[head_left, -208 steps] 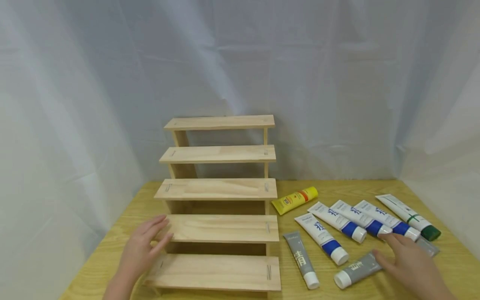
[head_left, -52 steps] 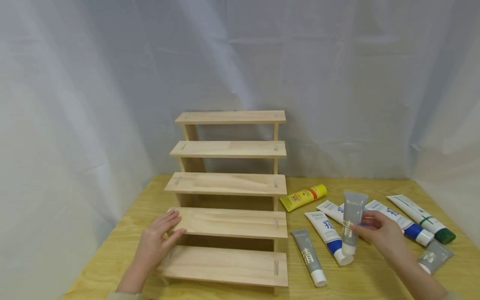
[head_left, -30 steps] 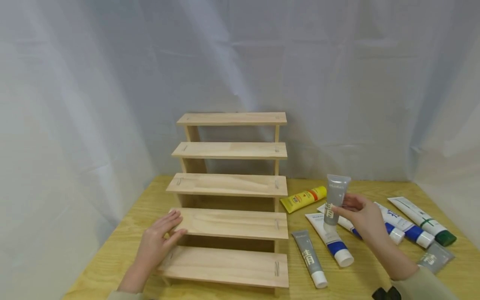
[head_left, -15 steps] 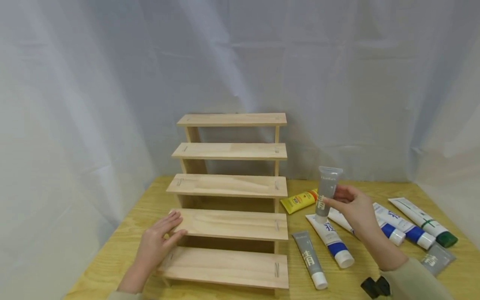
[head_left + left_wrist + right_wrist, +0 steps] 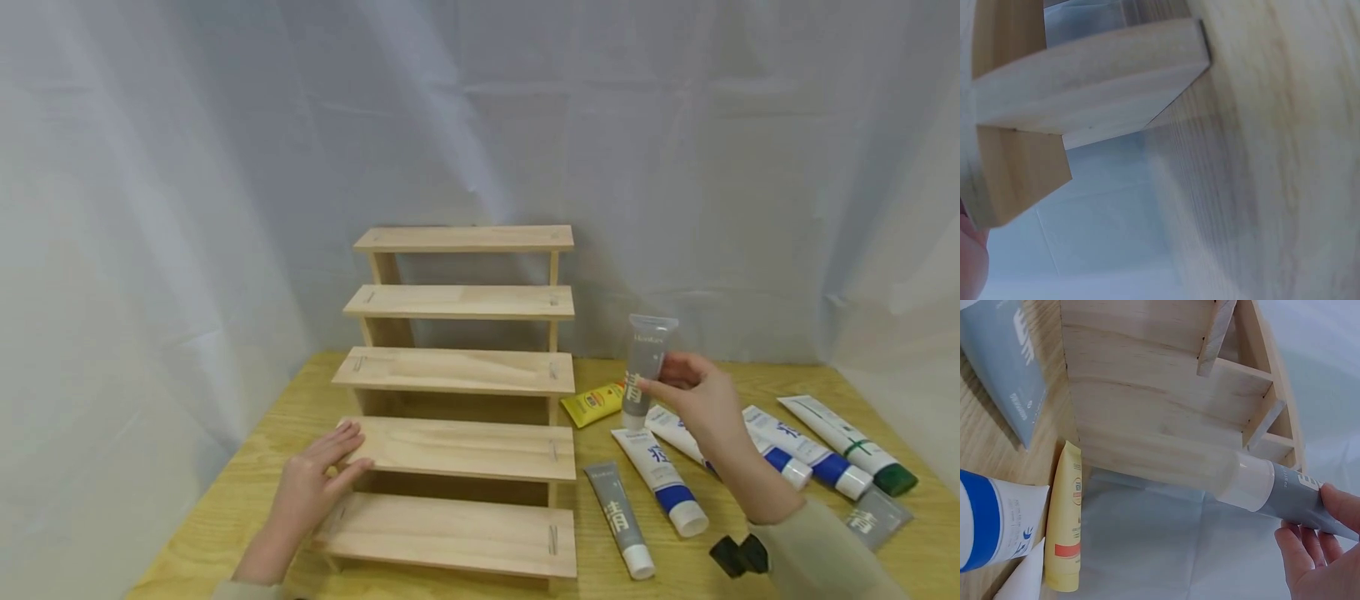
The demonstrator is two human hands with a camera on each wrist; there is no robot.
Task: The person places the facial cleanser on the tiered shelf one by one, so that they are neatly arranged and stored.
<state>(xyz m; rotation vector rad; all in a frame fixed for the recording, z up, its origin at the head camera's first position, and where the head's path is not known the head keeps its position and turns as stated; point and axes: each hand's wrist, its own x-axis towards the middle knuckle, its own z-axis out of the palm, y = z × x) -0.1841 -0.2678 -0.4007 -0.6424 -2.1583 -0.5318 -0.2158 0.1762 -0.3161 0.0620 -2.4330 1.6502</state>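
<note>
My right hand (image 5: 701,400) grips a grey squeeze tube (image 5: 647,358), raised with its white cap (image 5: 1247,481) down in the head view. It is above the table, right of the stepped wooden rack (image 5: 461,450). In the right wrist view, thumb and fingers lie on either side of this tube. At the rack's left end, my left hand (image 5: 311,479) rests on the second step from the bottom, fingers fairly straight and thumb by the front edge. Little of that hand shows in the left wrist view, beside the wood (image 5: 1091,69).
Right of the rack lie another grey tube (image 5: 618,518), a yellow tube (image 5: 592,405), several white-and-blue tubes (image 5: 660,479), a white tube with a green cap (image 5: 847,442) and a partly hidden grey tube (image 5: 877,517). A pale sheet (image 5: 675,208) hangs behind the table.
My right hand has picked a grey tube off the table, turned it upright, and carried it up and left towards the rack. The left hand has settled on the rack.
</note>
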